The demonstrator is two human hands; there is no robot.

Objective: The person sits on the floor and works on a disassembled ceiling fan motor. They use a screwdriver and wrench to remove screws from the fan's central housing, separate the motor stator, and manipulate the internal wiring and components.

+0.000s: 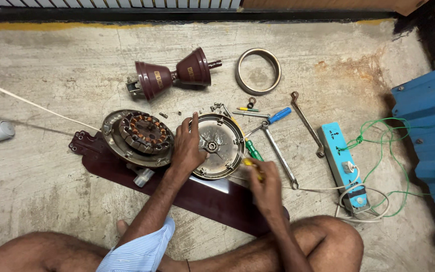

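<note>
My left hand [187,148] rests on the left edge of a round metal fan motor cover [222,143], fingers spread over its rim. My right hand [265,184] is closed around a yellow-handled screwdriver [251,163] just right of the cover. To the left lies the other motor half with copper windings [142,136]. Both parts sit on a dark maroon fan blade [212,199] laid on the concrete floor.
Maroon canopy cups on a rod [174,75] and a metal ring [258,70] lie farther away. Spanners [278,151], a blue-handled screwdriver [278,116], a green-handled one [252,149] and loose screws sit right of the cover. A blue power strip [341,161] with green wire, blue sheet metal [429,141].
</note>
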